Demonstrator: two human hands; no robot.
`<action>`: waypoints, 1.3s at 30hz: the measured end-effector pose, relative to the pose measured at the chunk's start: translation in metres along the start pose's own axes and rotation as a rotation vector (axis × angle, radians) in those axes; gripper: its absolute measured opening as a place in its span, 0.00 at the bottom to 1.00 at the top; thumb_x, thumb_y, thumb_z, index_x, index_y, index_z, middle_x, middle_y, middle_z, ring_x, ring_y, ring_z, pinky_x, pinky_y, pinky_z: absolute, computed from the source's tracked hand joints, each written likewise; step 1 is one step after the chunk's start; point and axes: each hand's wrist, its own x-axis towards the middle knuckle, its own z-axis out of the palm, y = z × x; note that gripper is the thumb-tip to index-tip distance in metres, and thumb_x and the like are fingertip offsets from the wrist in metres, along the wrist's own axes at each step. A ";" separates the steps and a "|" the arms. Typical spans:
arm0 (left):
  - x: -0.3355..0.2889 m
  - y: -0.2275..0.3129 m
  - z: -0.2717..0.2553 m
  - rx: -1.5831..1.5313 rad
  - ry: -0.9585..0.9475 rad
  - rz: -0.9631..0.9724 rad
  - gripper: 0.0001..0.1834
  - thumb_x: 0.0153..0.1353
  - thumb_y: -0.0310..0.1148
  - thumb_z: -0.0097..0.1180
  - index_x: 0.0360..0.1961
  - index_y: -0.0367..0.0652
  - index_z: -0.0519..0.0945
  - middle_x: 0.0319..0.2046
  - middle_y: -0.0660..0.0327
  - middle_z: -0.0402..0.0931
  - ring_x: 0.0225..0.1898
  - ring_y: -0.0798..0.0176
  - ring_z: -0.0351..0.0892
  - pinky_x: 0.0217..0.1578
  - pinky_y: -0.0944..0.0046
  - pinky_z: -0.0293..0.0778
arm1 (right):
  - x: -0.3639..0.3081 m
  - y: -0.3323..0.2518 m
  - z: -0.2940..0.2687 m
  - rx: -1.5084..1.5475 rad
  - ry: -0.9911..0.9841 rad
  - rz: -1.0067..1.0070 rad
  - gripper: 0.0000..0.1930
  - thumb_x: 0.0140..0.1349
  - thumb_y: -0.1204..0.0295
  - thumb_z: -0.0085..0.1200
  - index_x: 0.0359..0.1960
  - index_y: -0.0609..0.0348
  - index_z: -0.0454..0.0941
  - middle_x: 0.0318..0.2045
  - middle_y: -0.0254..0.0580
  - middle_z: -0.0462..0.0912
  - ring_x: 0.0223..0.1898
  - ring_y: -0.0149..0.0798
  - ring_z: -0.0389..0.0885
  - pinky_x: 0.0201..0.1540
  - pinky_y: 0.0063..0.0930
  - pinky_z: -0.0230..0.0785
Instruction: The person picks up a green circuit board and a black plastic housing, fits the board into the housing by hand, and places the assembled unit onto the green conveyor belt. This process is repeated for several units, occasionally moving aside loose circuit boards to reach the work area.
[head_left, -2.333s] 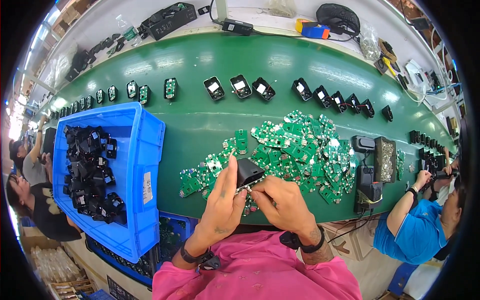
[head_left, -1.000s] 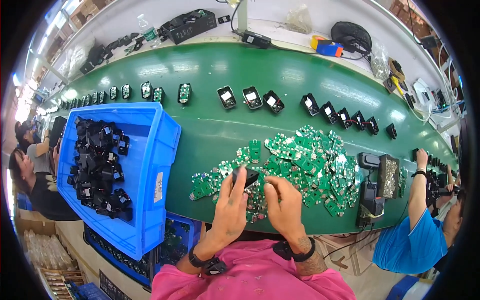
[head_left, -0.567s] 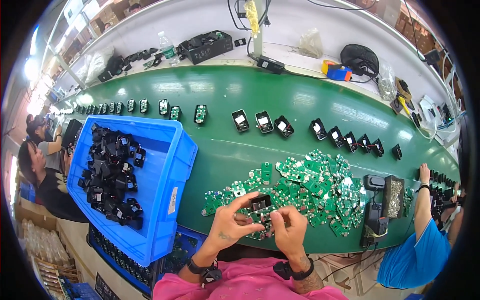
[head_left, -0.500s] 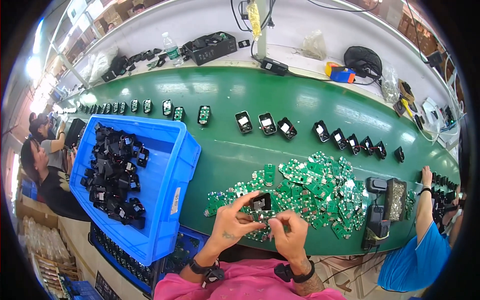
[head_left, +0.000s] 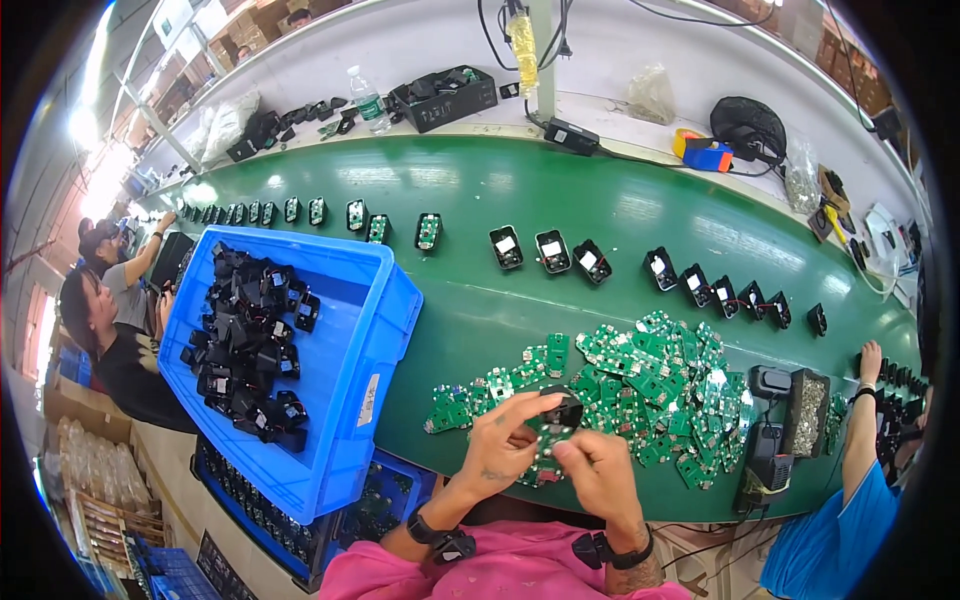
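At the table's near edge, my left hand (head_left: 498,448) is closed around a small black plastic housing (head_left: 567,408), its fingers along the left side. Just below the housing's opening, a green circuit board (head_left: 549,442) is pinched under the thumb of my right hand (head_left: 603,472). Whether the board touches the housing's inside I cannot tell. A heap of loose green circuit boards (head_left: 655,385) spreads beyond and to the right of my hands. Farther back stand black housings with white labels inside (head_left: 553,252), and left of them housings with green boards in them (head_left: 428,231).
A large blue bin (head_left: 398,320) of black housings stands at left. Chargers (head_left: 765,450) and a tray of small metal parts (head_left: 806,415) lie at right. One co-worker's arm (head_left: 862,440) reaches in at far right; other people (head_left: 110,330) sit at far left.
My right thumb has come down onto the board, and the housing has tilted a little. The whole view has shifted, so the bench appears farther right. A co-worker's arm at far left now reaches over the table.
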 end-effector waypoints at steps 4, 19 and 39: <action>-0.004 -0.006 0.005 0.089 -0.036 0.069 0.31 0.53 0.13 0.61 0.60 0.42 0.76 0.54 0.52 0.75 0.47 0.63 0.82 0.43 0.67 0.83 | -0.002 -0.009 -0.008 -0.128 -0.101 -0.049 0.11 0.66 0.71 0.57 0.26 0.64 0.78 0.20 0.47 0.78 0.20 0.47 0.78 0.24 0.36 0.66; -0.004 0.011 0.033 0.071 0.164 -0.029 0.27 0.57 0.12 0.48 0.60 0.36 0.75 0.54 0.49 0.76 0.36 0.67 0.83 0.35 0.70 0.80 | 0.001 0.005 0.003 -0.329 0.245 -0.211 0.14 0.67 0.71 0.56 0.22 0.60 0.73 0.15 0.44 0.73 0.15 0.47 0.73 0.18 0.38 0.61; 0.007 0.012 0.022 -0.177 -0.062 -0.399 0.18 0.72 0.27 0.44 0.61 0.35 0.65 0.34 0.55 0.81 0.22 0.69 0.82 0.22 0.70 0.79 | 0.008 0.013 -0.002 -0.032 0.013 0.055 0.23 0.69 0.74 0.49 0.66 0.58 0.68 0.25 0.42 0.80 0.24 0.31 0.78 0.29 0.28 0.69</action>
